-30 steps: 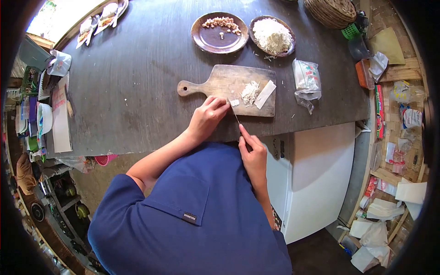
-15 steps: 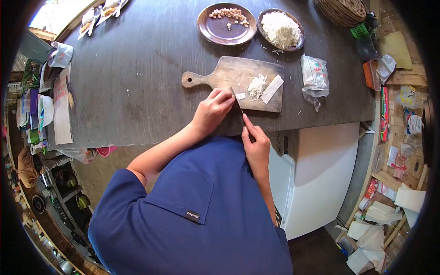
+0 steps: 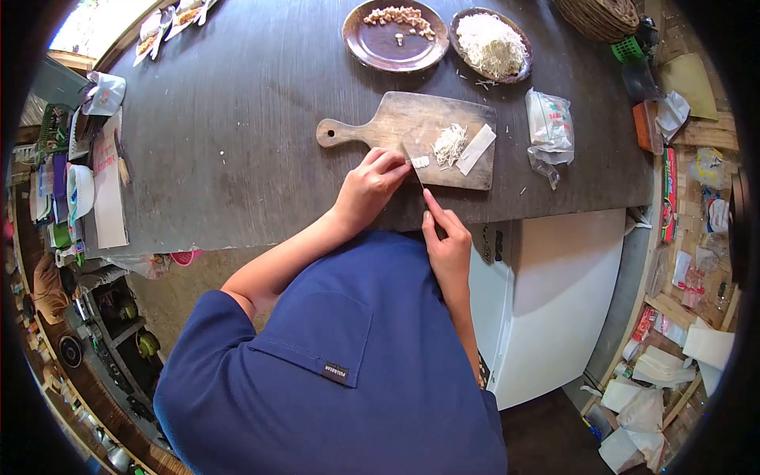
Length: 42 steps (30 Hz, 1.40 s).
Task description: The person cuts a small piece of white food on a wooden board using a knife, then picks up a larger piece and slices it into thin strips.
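A wooden cutting board (image 3: 389, 120) with a handle lies near the table's front edge. My left hand (image 3: 374, 184) is on its near edge, fingers bent and pinched together beside the blade; whatever they hold is hidden. My right hand (image 3: 449, 244) grips a knife (image 3: 416, 171), index finger stretched along it, the blade slanting across the board by my left fingertips. Small white cut pieces (image 3: 421, 161) lie just right of the blade. Further right are a pile of thin white shreds (image 3: 450, 144) and a flat pale strip (image 3: 476, 150).
Behind the board stand a brown plate (image 3: 380, 54) with small brown chunks and a bowl (image 3: 525, 73) heaped with white shreds (image 3: 491, 43). A plastic packet (image 3: 549, 127) lies to the right. A wicker basket (image 3: 598, 17) sits at the back right, and a white cabinet (image 3: 562, 301) stands below the table.
The whole view has shifted slightly, with table items appearing a little further right and higher. Both hands stay at the board, the knife in almost the same place against it.
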{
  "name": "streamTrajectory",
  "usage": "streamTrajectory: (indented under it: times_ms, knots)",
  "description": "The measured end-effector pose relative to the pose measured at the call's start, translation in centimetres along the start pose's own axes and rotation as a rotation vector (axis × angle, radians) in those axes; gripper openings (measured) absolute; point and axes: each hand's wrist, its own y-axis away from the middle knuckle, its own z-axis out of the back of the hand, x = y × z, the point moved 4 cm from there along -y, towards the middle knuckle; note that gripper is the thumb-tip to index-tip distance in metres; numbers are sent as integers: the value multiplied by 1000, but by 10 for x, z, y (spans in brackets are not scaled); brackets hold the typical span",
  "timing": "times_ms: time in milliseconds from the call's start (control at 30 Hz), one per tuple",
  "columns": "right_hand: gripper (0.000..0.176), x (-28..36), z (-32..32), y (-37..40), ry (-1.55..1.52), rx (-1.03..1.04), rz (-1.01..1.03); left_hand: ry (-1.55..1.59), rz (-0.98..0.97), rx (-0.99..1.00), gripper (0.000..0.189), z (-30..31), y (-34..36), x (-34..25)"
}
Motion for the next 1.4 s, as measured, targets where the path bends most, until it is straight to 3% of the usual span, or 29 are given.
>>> streamTrajectory:
  times_ms: [267,533,733,933,1167,1400]
  knots:
    - [42,2,16,25,17,18,-44,-16,-56,-26,22,-2,1,1]
    - [42,6,2,-3,-34,13,4,-28,-28,32,26,-5,4,4]
    - [42,1,14,21,-19,20,-36,-16,-26,-4,27,-4,5,3]
    - [42,6,3,-6,-77,30,-32,-26,-69,-34,24,-3,4,3]
    - [42,-4,12,23,-14,7,-6,-8,-68,-27,23,-3,3,0]
    - [43,6,0,-2,-54,-6,32,-147,-60,-11,29,1,6,-6]
